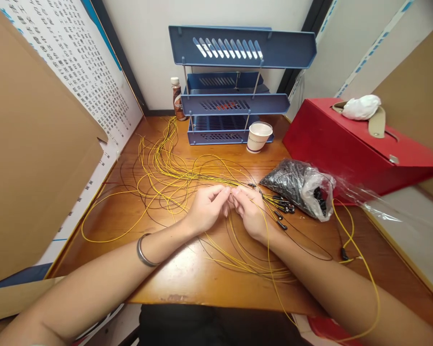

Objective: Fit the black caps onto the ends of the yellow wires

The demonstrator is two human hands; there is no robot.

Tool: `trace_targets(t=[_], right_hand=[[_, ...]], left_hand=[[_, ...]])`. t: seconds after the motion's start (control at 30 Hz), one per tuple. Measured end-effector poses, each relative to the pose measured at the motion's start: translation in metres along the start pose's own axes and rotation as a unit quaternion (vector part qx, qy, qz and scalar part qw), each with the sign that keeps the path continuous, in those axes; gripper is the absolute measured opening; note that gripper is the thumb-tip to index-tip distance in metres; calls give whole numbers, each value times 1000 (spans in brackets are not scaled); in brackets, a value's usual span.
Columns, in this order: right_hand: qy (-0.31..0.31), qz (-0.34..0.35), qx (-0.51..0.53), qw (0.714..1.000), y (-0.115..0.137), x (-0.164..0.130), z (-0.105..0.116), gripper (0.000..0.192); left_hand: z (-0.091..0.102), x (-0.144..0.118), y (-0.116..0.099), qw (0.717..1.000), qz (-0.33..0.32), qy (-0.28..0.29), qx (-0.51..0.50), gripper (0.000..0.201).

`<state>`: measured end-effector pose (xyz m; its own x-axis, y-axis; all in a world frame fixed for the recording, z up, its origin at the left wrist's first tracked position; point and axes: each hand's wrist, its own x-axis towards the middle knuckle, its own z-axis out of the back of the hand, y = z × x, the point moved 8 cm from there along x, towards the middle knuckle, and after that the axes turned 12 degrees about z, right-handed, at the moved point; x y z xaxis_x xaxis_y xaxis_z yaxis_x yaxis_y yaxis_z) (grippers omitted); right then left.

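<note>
- The left hand (206, 207) and right hand (250, 211) meet fingertip to fingertip, pinched closed on one thin yellow wire (238, 188) above the wooden desk (187, 278).
- That wire runs left to right, glossy and slack.
- Right of the hands, small black connectors (282, 207) lie loose.
- Beyond them: a crinkled plastic bag (298, 187), a paper cup (259, 136), blue trays (234, 103).

Blue tray rack (238, 103), paper cup (259, 136) — red box (350, 144).

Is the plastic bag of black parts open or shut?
Open: the plastic bag lies on its side, mouth gaping toward the right hand.
</note>
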<state>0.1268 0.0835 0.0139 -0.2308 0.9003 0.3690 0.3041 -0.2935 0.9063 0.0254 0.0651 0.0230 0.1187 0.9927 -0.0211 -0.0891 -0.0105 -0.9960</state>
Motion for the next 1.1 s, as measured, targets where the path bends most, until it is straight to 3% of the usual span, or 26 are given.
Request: trace_targets(t=[0.2,0.43,0.83,0.93,1.1], right_hand=[[10,-24,-6,1000,-2,1,3,44],[-24,-96,74,992,-25,2,13,42],[48,-42,-23,998,2,6,1,48],[38,-55,-22,998,-1,5,3,46],[-5,-61,4,998,-8,4,8,43]], left_hand=[[0,1,6,999,25,2,-22,42],[2,2,9,999,29,-1,-30,37],[5,3,-2,1000,-4,-9,-18,34],[8,3,-2,1000,9,-18,-15,23],[17,1,-1,996,10,-83,4,15]])
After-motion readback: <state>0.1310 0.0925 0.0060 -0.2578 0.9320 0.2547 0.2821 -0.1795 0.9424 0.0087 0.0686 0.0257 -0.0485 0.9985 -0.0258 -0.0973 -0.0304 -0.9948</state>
